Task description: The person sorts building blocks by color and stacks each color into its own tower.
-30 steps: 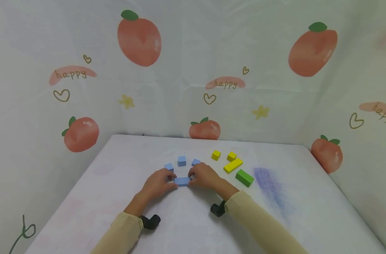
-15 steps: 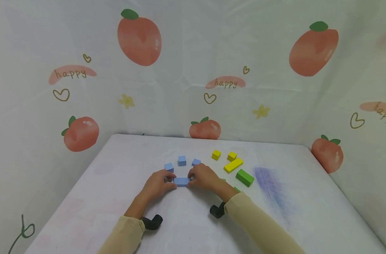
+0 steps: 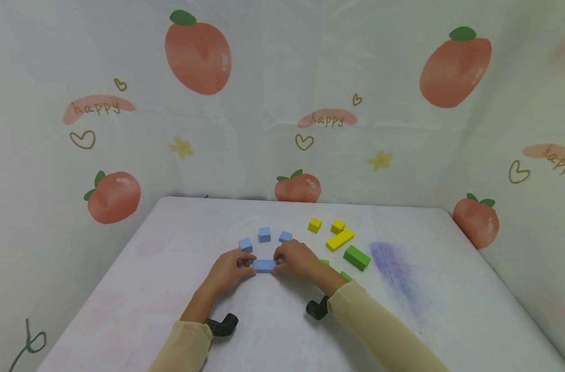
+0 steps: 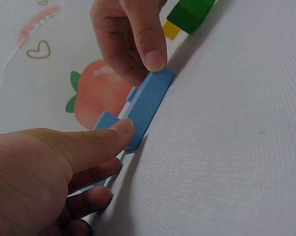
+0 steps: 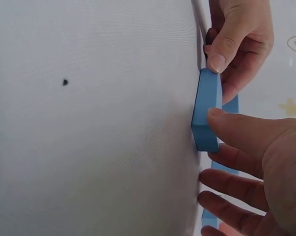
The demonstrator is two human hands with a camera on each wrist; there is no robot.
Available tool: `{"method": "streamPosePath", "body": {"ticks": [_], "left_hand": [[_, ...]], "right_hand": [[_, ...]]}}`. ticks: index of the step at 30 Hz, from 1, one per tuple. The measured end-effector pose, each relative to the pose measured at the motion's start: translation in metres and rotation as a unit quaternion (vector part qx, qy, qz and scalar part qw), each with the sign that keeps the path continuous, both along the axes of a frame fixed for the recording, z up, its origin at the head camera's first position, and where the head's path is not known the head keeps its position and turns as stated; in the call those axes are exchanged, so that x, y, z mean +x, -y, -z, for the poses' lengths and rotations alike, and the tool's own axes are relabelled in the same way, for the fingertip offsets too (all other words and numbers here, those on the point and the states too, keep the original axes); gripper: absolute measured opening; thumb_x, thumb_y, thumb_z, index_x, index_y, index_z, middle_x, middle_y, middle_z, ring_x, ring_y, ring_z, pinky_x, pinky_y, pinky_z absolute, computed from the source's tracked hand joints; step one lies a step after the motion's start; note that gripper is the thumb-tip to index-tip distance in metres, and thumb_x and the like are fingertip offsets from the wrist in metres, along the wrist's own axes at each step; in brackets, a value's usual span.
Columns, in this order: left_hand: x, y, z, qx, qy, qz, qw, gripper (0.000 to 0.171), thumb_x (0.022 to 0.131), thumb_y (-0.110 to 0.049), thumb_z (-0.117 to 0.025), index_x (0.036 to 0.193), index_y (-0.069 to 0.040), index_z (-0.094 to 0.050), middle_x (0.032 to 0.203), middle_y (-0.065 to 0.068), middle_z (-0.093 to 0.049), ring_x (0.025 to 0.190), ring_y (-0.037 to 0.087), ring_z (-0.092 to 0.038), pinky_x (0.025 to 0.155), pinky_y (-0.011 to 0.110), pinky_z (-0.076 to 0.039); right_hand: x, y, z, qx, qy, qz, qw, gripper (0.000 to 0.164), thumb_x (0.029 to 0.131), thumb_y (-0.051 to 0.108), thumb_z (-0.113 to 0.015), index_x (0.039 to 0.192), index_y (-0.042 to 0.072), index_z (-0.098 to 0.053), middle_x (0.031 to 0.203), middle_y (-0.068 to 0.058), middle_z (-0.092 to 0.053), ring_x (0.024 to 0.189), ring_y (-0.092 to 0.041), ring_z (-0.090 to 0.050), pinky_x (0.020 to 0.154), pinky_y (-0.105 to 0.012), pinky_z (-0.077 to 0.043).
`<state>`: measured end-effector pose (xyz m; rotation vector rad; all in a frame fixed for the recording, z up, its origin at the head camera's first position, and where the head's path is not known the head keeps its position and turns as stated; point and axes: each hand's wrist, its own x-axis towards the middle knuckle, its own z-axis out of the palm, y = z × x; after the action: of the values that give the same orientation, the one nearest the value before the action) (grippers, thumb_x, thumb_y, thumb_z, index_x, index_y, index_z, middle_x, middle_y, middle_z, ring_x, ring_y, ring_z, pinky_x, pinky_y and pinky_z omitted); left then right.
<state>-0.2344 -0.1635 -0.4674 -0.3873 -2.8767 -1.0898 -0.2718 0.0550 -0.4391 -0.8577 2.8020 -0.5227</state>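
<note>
A long blue block (image 3: 264, 266) lies flat on the white table, one end toward each hand. My left hand (image 3: 228, 268) pinches its left end, thumb on the near face in the left wrist view. At the other end, my right hand (image 3: 300, 260) pinches it too, with the thumb (image 5: 228, 120) on the near face and the index finger behind. The remaining right fingers are spread loosely. Just behind the long block, three smaller blue blocks stand in an arc: one on the left (image 3: 245, 245), one in the middle (image 3: 264, 234), one on the right (image 3: 285, 236).
Right of the blue blocks lie two yellow cubes (image 3: 315, 225) and a long yellow block (image 3: 340, 240). A long green block (image 3: 357, 258) sits nearer, and two more green pieces (image 3: 345, 276) are partly hidden by my right arm. A printed cloth wall (image 3: 245, 155) rises behind the table.
Both hands keep their hold on the long blue block and barely move. Parts of two green pieces, hidden at first, now show beside the right forearm. The head view has shifted slightly.
</note>
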Motion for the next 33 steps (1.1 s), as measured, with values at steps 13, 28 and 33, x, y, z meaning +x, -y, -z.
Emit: {"method": "streamPosePath", "body": {"ticks": [13,28,33], "left_hand": [[0.001,-0.001,0.004,0.023,0.010,-0.013,0.9996,0.026,0.079,-0.014,-0.080,0.105,-0.012,-0.074,0.075,-0.007,-0.055,0.072,0.013,-0.049,0.068,0.033,-0.041],[0.002,-0.001,0.002,0.027,0.015,-0.011,0.9995,0.026,0.080,-0.015,-0.080,0.105,-0.011,-0.075,0.073,-0.008,-0.056,0.071,0.011,-0.050,0.068,0.032,-0.041],[0.003,-0.001,0.002,0.025,0.017,-0.012,0.9995,0.026,0.080,-0.016,-0.080,0.106,-0.011,-0.075,0.073,-0.008,-0.056,0.071,0.011,-0.050,0.068,0.032,-0.041]], "right_hand": [[-0.010,0.002,-0.013,-0.060,0.056,0.026,0.996,0.030,0.087,0.028,-0.074,0.113,0.014,-0.069,0.102,0.005,-0.065,0.095,-0.013,-0.056,0.089,-0.033,-0.047],[-0.025,0.025,-0.015,-0.165,0.086,0.036,0.982,0.033,0.090,0.020,-0.071,0.121,0.010,-0.065,0.097,0.004,-0.064,0.091,-0.014,-0.057,0.082,-0.029,-0.048],[-0.030,0.035,-0.010,-0.181,0.090,0.041,0.979,0.034,0.090,0.018,-0.071,0.122,0.010,-0.065,0.098,0.002,-0.065,0.091,-0.015,-0.058,0.081,-0.031,-0.049]]}}
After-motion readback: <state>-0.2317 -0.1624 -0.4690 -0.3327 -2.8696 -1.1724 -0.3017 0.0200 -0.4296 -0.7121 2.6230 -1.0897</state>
